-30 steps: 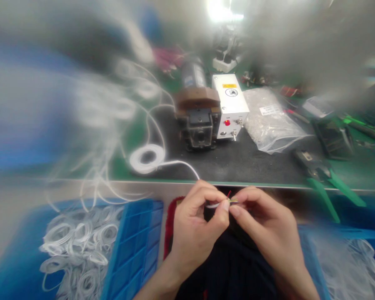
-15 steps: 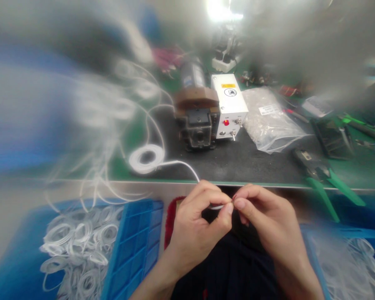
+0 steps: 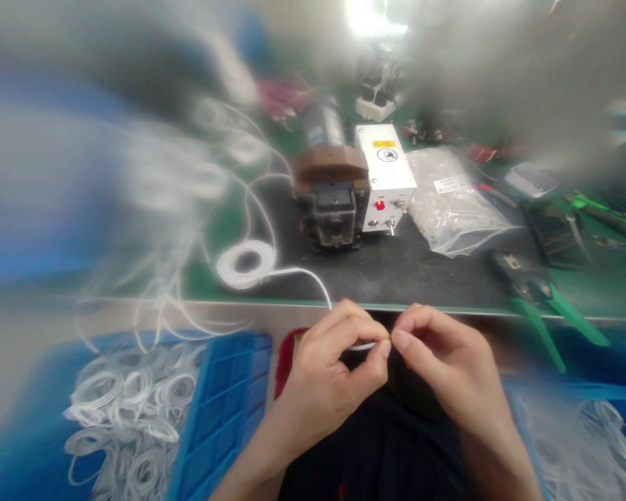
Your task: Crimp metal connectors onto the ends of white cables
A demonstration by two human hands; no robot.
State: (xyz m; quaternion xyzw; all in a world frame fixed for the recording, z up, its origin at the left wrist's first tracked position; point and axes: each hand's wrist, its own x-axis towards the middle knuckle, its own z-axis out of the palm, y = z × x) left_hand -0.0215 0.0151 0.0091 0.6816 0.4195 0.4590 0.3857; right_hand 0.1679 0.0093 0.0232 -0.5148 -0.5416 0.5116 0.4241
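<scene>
A white cable (image 3: 316, 277) runs from a coil (image 3: 246, 264) on the bench down into my left hand (image 3: 339, 369). The thumb and forefinger of that hand pinch the cable near its end. Against those fingertips, my right hand (image 3: 441, 355) has its thumb and forefinger closed in a pinch at the cable's tip. What lies between the right fingertips is too small to make out. Both hands are just in front of the bench edge, above dark clothing.
On the bench stands a dark motor-driven machine (image 3: 331, 188) with a white control box (image 3: 384, 167). To its right lie a clear bag (image 3: 453, 202) of small parts and green-handled pliers (image 3: 540, 292). Blue crates (image 3: 224, 410) with coiled white cables stand at lower left and lower right.
The right fingers have closed up slightly at the cable's tip. My left hand keeps its pinch, and the coil has not visibly moved on the bench.
</scene>
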